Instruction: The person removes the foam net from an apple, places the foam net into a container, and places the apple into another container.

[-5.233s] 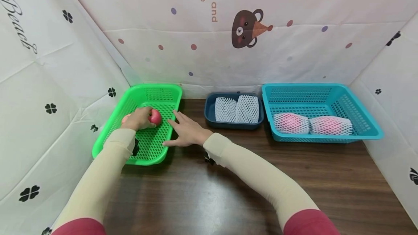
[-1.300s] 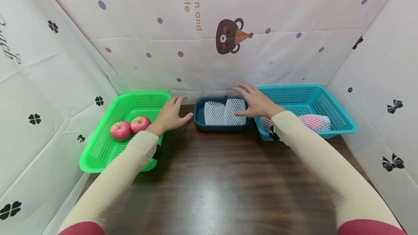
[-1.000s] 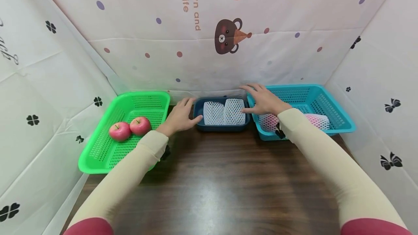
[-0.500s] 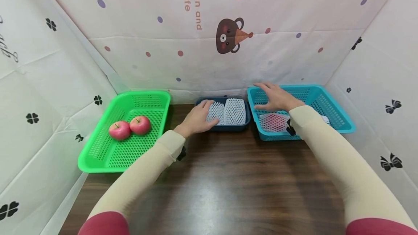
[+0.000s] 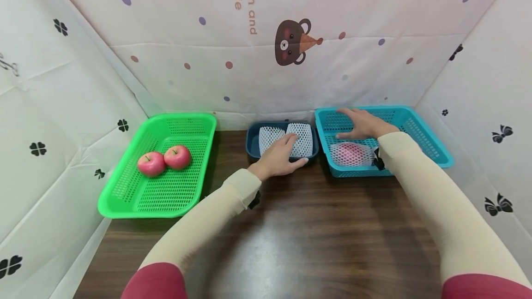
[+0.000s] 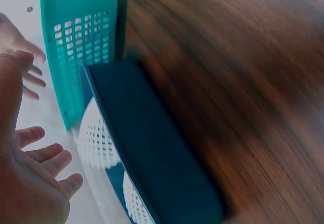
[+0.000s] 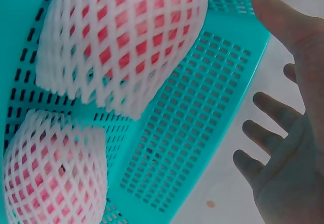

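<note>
Two hands out over the bench (image 5: 324,225), and both are at work above the containers! Left hand (image 5: 277,158) hangs across the front of the navy tray (image 5: 251,144), its grip loose, fingers and thumb spread. Under and beyond it, side by side in that tray, sit the left foam net (image 5: 268,137) and the right foam net (image 5: 304,140); the left wrist view shows the fingers apart from them.

Over to the right hand (image 5: 365,124), and its grip is relaxed too, fingers apart above the teal basket (image 5: 357,173). From the right wrist it's the thumb that overlaps the basket's rim; whether it touches, I cannot tell. Inside that basket, the upper netted fruit (image 7: 136,27) and the lower netted fruit (image 7: 55,173), pinkish red, each in its own white mesh!

Out on the left flank, the green basket (image 5: 170,195) holds a left red apple (image 5: 151,164) and a right red apple (image 5: 178,157), side by side, stems up. And behind it all, the pale backdrop (image 5: 166,77) with its printed brown bear (image 5: 287,43)!
</note>
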Action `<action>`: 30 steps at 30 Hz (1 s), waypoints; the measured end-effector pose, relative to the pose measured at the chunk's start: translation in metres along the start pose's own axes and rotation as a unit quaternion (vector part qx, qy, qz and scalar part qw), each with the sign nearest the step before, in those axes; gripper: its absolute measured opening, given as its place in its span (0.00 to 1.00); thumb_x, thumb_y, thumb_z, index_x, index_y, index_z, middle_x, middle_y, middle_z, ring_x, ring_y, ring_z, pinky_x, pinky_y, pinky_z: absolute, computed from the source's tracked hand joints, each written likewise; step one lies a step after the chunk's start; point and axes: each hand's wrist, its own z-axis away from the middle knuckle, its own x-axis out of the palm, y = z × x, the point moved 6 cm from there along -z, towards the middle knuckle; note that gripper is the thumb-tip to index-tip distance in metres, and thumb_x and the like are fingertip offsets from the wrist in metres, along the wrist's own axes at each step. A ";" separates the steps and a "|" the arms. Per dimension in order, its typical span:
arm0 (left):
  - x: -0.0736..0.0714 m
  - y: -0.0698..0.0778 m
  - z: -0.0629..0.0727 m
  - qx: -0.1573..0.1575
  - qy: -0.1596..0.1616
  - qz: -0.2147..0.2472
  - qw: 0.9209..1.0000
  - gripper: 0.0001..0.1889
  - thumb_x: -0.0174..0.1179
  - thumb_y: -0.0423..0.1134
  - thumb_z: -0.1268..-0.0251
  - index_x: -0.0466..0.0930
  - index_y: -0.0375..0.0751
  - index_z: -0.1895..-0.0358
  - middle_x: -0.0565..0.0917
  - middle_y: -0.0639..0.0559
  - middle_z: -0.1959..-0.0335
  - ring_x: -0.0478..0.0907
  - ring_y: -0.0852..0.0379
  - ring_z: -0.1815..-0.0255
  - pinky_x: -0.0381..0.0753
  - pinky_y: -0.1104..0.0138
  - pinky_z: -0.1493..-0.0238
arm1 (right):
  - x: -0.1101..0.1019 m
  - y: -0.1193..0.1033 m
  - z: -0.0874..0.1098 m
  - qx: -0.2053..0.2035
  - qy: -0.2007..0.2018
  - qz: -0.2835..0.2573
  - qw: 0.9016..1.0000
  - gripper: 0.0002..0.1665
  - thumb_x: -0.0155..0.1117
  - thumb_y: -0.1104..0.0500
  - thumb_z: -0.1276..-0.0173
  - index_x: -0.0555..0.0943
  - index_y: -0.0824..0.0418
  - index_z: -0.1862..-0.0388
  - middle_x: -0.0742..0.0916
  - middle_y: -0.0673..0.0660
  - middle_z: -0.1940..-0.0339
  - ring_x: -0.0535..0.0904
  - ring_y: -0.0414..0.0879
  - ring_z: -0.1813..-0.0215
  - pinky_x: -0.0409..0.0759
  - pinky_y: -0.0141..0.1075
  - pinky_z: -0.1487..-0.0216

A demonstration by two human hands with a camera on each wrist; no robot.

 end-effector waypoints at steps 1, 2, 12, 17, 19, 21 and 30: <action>0.001 0.002 -0.001 0.000 -0.002 0.000 1.000 0.43 0.55 0.63 0.26 0.57 0.38 0.20 0.62 0.43 0.21 0.61 0.48 0.21 0.61 0.56 0.22 | 0.000 0.001 0.000 0.003 -0.005 -0.002 1.000 0.56 0.69 0.40 0.30 0.50 0.56 0.15 0.56 0.73 0.19 0.52 0.76 0.22 0.59 0.75 0.33; 0.003 0.004 -0.002 -0.002 -0.003 0.001 1.000 0.43 0.55 0.63 0.26 0.57 0.38 0.20 0.61 0.43 0.20 0.61 0.47 0.21 0.60 0.56 0.22 | 0.001 0.002 0.000 0.005 -0.008 -0.004 1.000 0.57 0.69 0.39 0.31 0.50 0.56 0.15 0.56 0.73 0.19 0.52 0.76 0.22 0.59 0.75 0.33; 0.015 0.015 -0.012 -0.012 -0.026 0.005 1.000 0.42 0.53 0.64 0.25 0.56 0.41 0.19 0.58 0.45 0.18 0.57 0.49 0.19 0.58 0.57 0.21 | 0.004 0.014 0.001 0.020 -0.031 -0.020 0.999 0.59 0.70 0.36 0.33 0.53 0.58 0.16 0.59 0.73 0.19 0.55 0.75 0.23 0.61 0.74 0.33; 0.022 0.022 -0.017 -0.007 -0.022 0.023 0.999 0.43 0.52 0.64 0.25 0.56 0.40 0.19 0.53 0.44 0.16 0.54 0.49 0.18 0.59 0.55 0.22 | 0.006 0.015 0.005 0.032 -0.050 -0.019 0.998 0.62 0.70 0.29 0.38 0.55 0.58 0.16 0.60 0.73 0.20 0.57 0.77 0.24 0.63 0.75 0.35; 0.024 0.024 -0.019 -0.006 -0.020 0.034 0.999 0.43 0.52 0.64 0.25 0.55 0.41 0.18 0.50 0.44 0.16 0.53 0.48 0.18 0.59 0.55 0.22 | 0.006 0.015 0.006 0.038 -0.057 -0.019 0.997 0.60 0.71 0.32 0.37 0.56 0.58 0.17 0.60 0.73 0.20 0.56 0.77 0.24 0.63 0.74 0.35; 0.027 0.026 -0.020 -0.004 -0.019 0.044 0.999 0.43 0.52 0.64 0.24 0.54 0.41 0.18 0.49 0.43 0.15 0.53 0.48 0.18 0.59 0.55 0.22 | 0.008 0.015 0.005 0.045 -0.063 -0.018 0.997 0.59 0.72 0.33 0.37 0.57 0.58 0.17 0.60 0.73 0.20 0.55 0.77 0.24 0.63 0.75 0.35; 0.038 0.036 -0.027 0.000 -0.027 0.055 0.998 0.44 0.49 0.64 0.23 0.49 0.41 0.17 0.47 0.43 0.15 0.56 0.47 0.19 0.61 0.53 0.23 | 0.013 0.014 0.005 0.043 -0.080 -0.013 0.996 0.56 0.73 0.36 0.35 0.60 0.59 0.18 0.61 0.74 0.20 0.54 0.77 0.24 0.63 0.74 0.35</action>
